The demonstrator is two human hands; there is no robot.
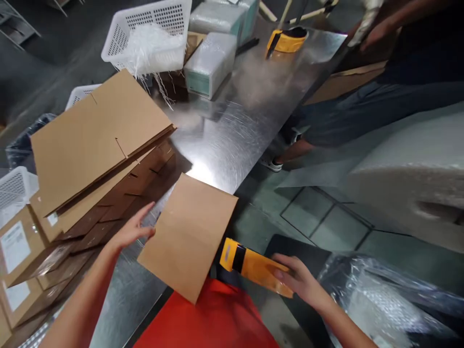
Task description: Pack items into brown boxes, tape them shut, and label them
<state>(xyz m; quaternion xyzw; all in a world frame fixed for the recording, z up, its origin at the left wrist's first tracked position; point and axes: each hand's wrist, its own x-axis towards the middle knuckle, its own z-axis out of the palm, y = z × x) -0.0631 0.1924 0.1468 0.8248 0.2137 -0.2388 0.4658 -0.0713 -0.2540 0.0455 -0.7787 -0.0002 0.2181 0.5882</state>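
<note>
A closed brown cardboard box (188, 237) sits tilted at the near edge of the metal table, against my red clothing. My left hand (132, 231) is beside the box's left edge, fingers spread, with one fingertip touching the cardboard. To the right of the box, my right hand (295, 278) grips a yellow tape dispenser (253, 268) by its rear end. The dispenser's front points at the box's right side with a small gap between them. The underside of the box is hidden.
Flattened cartons (97, 145) are stacked on the left. A white basket (152, 38) of shredded filler and wrapped boxes (210, 63) stand farther up the metal table (232, 140), near another yellow tape dispenser (286, 41). Another person (344, 111) stands at right, near a bubble-wrap roll (413, 169).
</note>
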